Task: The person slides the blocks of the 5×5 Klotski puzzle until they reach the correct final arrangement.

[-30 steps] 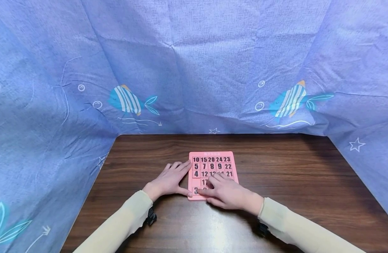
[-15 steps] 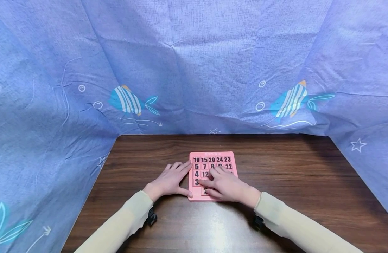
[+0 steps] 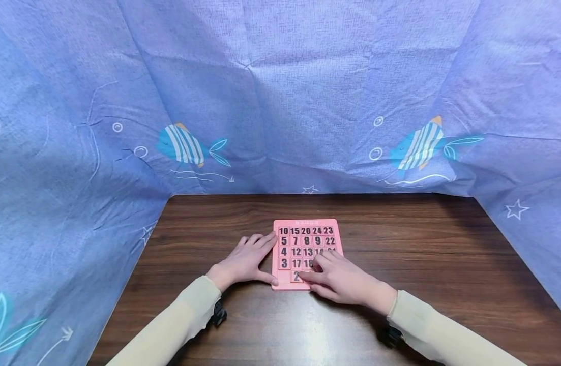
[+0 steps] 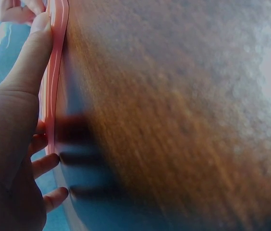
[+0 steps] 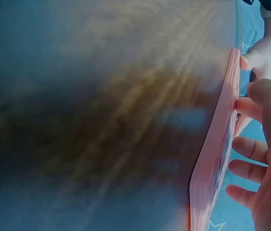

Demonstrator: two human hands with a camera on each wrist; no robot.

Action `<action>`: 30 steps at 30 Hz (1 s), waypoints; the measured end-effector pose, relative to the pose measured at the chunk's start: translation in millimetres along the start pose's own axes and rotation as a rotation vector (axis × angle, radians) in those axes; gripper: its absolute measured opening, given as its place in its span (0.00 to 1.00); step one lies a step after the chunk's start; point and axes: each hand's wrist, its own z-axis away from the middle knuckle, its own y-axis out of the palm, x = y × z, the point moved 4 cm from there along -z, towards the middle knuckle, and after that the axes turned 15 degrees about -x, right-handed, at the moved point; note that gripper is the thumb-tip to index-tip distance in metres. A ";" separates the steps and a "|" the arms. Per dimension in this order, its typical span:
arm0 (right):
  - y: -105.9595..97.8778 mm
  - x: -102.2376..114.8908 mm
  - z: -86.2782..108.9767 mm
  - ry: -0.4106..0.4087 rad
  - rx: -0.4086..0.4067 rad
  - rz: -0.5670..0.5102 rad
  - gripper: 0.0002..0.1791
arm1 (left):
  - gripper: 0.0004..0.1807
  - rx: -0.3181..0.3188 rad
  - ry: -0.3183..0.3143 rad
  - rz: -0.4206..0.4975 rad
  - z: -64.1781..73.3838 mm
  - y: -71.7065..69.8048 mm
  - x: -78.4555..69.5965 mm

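A pink number slide puzzle (image 3: 305, 222) lies flat on the table, its black-numbered tiles in rows. The bottom left slot is bare, with the 3 tile (image 3: 284, 263) directly above it. My left hand (image 3: 247, 259) rests along the puzzle's left edge, thumb at the near corner and fingers spread towards the far end. With the index finger, my right hand (image 3: 342, 278) touches the 2 tile (image 3: 295, 276) in the nearest row. Its other fingers hover over or rest on the right part, hiding several tiles; which I cannot tell. In the left wrist view, the left thumb (image 4: 38, 41) touches the pink frame.
The puzzle sits on a dark wood-grain table (image 3: 422, 229). A blue cloth (image 3: 307, 101) printed with fish hangs behind and beside it. Both forearms wear pale sleeves (image 3: 170, 323), with a dark wrist camera (image 3: 219, 312) at the left cuff.
The 3 tile has moved one slot away from me, leaving the near left corner slot bare. My right index finger has left it and now touches the 2 tile. The left hand stays put.
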 end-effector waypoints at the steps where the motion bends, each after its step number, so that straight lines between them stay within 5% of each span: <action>1: 0.2 0.7 1.2 -0.004 0.001 0.003 0.20 | 0.64 -0.001 0.000 -0.002 0.2 0.1 0.3; 17: 12.5 15.2 -16.3 -0.027 0.016 0.063 0.23 | 0.63 -0.006 0.005 -0.017 0.0 1.6 0.1; 30: -9.1 -1.3 13.3 -0.002 -0.022 -0.018 0.20 | 0.63 -0.006 0.008 -0.013 -0.1 0.2 0.2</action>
